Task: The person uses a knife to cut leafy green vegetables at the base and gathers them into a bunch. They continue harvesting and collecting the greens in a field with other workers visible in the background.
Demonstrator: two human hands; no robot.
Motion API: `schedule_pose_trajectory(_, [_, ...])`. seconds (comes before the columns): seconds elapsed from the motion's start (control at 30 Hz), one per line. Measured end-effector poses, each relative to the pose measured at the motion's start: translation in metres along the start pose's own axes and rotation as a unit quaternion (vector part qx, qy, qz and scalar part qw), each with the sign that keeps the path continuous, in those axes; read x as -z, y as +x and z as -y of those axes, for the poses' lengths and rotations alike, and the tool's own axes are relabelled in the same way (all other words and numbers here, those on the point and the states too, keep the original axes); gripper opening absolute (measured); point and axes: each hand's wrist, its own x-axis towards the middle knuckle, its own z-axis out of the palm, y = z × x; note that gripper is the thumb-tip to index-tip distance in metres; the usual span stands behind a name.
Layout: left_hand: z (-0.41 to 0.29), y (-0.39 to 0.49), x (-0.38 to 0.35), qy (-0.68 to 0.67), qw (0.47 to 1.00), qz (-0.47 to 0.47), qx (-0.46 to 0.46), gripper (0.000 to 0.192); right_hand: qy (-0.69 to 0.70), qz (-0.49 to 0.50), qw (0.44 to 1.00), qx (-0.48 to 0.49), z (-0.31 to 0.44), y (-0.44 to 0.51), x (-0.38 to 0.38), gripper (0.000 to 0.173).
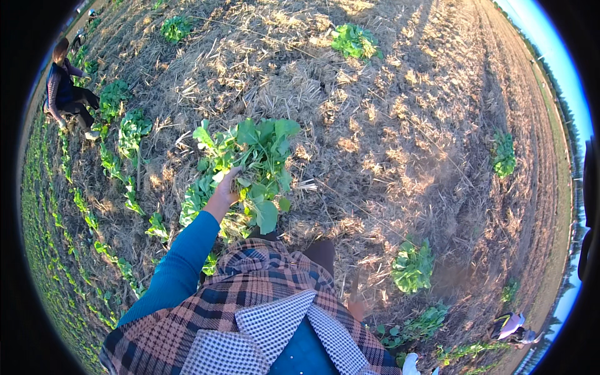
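Observation:
My left hand (pixel 228 187), at the end of a teal sleeve, is closed around a bunch of leafy green plants (pixel 265 164), with the leaves fanning out to both sides of it. Below and left of that hand, more leafy greens (pixel 194 201) lie partly hidden by my forearm. Low in the picture, beside the plaid garment, my right hand (pixel 357 310) shows only in part; a thin, dark, blurred thing rises from it, too unclear to name.
Straw-littered soil bears scattered heaps of greens, at the top (pixel 356 41), lower right (pixel 413 266) and far right (pixel 504 154). Rows of small plants (pixel 84 206) run along the left. One person (pixel 68 91) squats at upper left; another (pixel 511 326) is at lower right.

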Motion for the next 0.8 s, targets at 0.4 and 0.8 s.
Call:
schedule_pose_trajectory(0.4, [-0.089, 0.12, -0.176, 0.582, 0.778, -0.165, -0.166, 0.074, -0.188, -0.008, 0.976, 0.107, 0.021, 0.081, 0.049, 0.04])
schedule_pose_trajectory(0.8, [0.104, 0.067, -0.041, 0.457, 0.873, -0.158, -0.055, 0.041, -0.062, 0.016, 0.981, 0.184, 0.058, 0.197, 0.099, 0.038])
